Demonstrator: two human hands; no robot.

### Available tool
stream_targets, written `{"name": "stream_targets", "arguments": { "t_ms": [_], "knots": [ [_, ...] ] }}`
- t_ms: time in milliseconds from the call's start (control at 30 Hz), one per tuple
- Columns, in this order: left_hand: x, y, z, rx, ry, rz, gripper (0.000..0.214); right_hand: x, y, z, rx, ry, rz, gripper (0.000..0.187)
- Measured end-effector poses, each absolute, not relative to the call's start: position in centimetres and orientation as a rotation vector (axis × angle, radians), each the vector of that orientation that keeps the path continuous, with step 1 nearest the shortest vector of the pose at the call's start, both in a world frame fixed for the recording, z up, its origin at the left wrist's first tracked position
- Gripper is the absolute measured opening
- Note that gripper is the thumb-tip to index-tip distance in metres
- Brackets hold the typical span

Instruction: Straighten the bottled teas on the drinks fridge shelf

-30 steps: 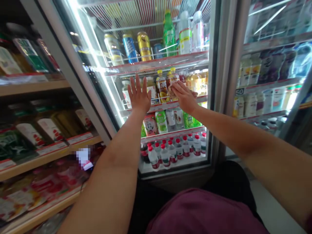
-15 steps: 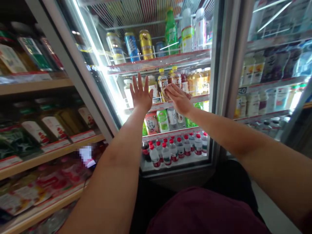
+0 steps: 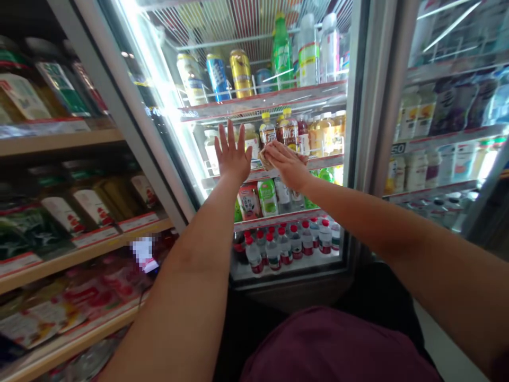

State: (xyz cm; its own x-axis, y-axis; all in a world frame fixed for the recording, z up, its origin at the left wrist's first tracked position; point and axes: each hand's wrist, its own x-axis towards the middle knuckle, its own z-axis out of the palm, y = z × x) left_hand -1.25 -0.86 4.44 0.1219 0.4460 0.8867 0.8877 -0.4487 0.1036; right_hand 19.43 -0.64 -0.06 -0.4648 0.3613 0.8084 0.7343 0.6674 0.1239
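Note:
My left hand (image 3: pixel 233 155) is pressed flat against the glass door (image 3: pixel 318 63) of a lit drinks fridge, fingers spread and pointing up. Just to its right, my right hand (image 3: pixel 287 165) presses a small tan cloth (image 3: pixel 264 157) onto the same glass at the level of the second shelf. Only an edge of the cloth shows from under my fingers. Behind the glass stand cans (image 3: pixel 218 75) on the top shelf, tea bottles (image 3: pixel 289 131) behind my hands, and water bottles with red caps (image 3: pixel 295 243) at the bottom.
The fridge's grey door frame (image 3: pixel 119 111) runs diagonally at the left. Wooden shelves (image 3: pixel 59 142) with packaged goods fill the left side. A second fridge door (image 3: pixel 445 106) stands at the right. My dark red clothing (image 3: pixel 338 350) is at the bottom.
My right hand has slid the cloth leftward across the glass, closer to my left hand. The left hand has stayed flat in about the same spot.

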Motion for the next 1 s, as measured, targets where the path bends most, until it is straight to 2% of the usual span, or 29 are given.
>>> {"name": "stream_targets", "arguments": {
  "t_ms": [1000],
  "knots": [
    [-1.6,-0.7,4.3,-1.932,-1.308,-1.198,0.069,18.2,-1.4,2.7,-0.827,-2.135,-0.715,0.064]
  ]
}}
